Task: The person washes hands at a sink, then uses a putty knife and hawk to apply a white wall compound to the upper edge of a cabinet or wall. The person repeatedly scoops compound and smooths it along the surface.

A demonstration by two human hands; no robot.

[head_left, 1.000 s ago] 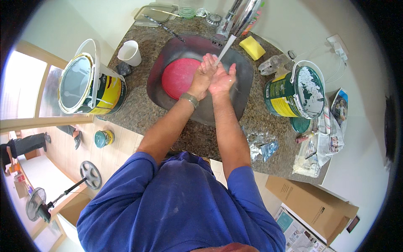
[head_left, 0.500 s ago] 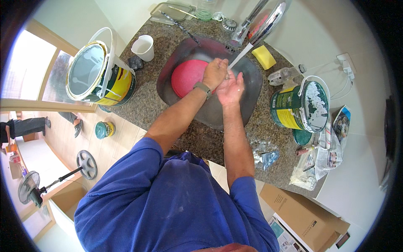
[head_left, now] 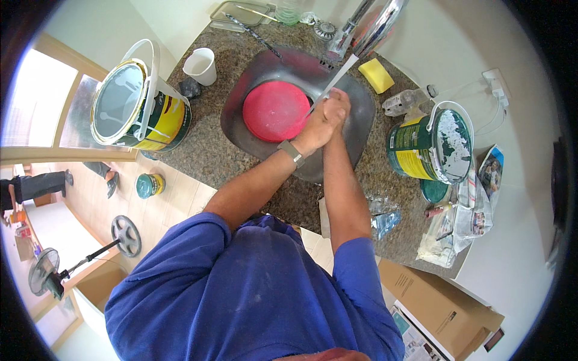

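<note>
Over the grey sink, my left hand, with a watch at its wrist, is closed around my right hand. The two hands press together and overlap, so the right fingers are mostly hidden and slightly blurred. A thin stream of water runs from the chrome tap and passes down beside the hands. Left of them in the sink lies a round red thing, smooth on top, perhaps an upturned bowl; I cannot tell its kind.
On the granite counter stand a large paint bucket, a white cup, a yellow sponge, a clear bottle and a second paint bucket. Newspaper lies at the right. Cardboard leans below.
My right palm was turned up and open beside the left hand; now the hands are clasped, slightly to the right. More of the red round thing shows.
</note>
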